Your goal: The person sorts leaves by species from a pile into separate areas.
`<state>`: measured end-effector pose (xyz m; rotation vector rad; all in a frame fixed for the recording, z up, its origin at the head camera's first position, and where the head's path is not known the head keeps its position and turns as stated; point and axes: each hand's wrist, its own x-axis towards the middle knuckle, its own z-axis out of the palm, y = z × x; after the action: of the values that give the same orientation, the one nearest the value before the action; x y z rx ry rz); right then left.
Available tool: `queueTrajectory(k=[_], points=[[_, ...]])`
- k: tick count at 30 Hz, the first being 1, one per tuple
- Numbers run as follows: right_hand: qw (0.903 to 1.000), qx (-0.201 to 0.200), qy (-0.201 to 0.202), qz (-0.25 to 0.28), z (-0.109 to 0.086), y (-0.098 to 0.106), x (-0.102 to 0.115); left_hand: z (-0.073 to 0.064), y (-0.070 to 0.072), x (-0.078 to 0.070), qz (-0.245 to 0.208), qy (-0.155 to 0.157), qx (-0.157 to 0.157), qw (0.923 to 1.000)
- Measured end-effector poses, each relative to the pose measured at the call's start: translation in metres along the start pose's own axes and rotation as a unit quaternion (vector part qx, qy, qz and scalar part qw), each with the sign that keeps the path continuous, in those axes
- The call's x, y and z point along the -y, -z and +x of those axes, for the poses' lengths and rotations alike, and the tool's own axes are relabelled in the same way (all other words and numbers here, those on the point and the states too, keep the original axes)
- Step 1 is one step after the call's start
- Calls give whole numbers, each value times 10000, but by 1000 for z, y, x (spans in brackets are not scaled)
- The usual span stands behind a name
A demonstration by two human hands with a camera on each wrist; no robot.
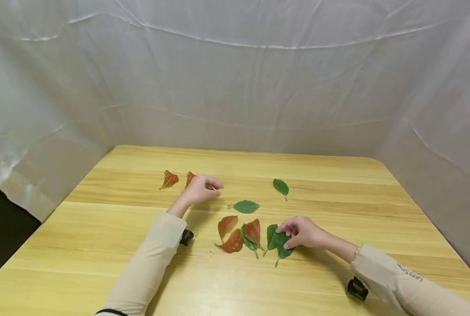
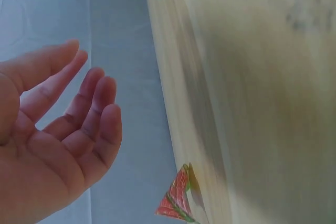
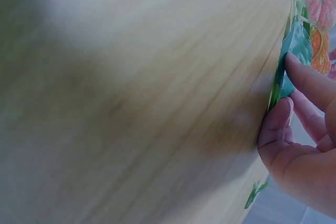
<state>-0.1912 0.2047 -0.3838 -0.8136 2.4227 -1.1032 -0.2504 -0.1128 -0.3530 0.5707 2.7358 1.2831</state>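
My right hand [image 1: 303, 232] grips a green leaf [image 1: 284, 253] in the front cluster, its thumb lying over the leaf's face. Another green leaf [image 1: 271, 235] lies just left of it, partly overlapped. Above the table at the left, my left hand [image 1: 203, 188] is held with loosely bent fingers and nothing in it; the left wrist view shows its palm bare. Behind that hand a red leaf [image 1: 190, 177] is partly hidden, with a second red leaf [image 1: 170, 179] farther left.
Between the hands lie several red leaves [image 1: 233, 242], one resting over a green leaf [image 1: 250, 245]. Behind them is a single green leaf [image 1: 246, 206], and another green leaf [image 1: 281, 186] lies farther back. White sheeting [image 1: 235, 87] surrounds the wooden table [image 1: 100, 245].
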Motion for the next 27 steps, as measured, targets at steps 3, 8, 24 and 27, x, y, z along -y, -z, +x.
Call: queueTrajectory(k=[3, 8, 24, 27], points=[[10000, 11, 6, -12, 0, 0, -1, -1, -3, 0, 8, -88, 168, 9998], [10000, 30, 8, -7, -1, 0, -2, -3, -7, -2, -4, -302, 348, 9989], [10000, 14, 51, 14, -1, 1, -1, -7, -16, -6, -375, -694, 1930, 9780], [10000, 12, 47, 6, -1, 1, -1, -7, -17, -6, -453, -582, 2093, 9751]])
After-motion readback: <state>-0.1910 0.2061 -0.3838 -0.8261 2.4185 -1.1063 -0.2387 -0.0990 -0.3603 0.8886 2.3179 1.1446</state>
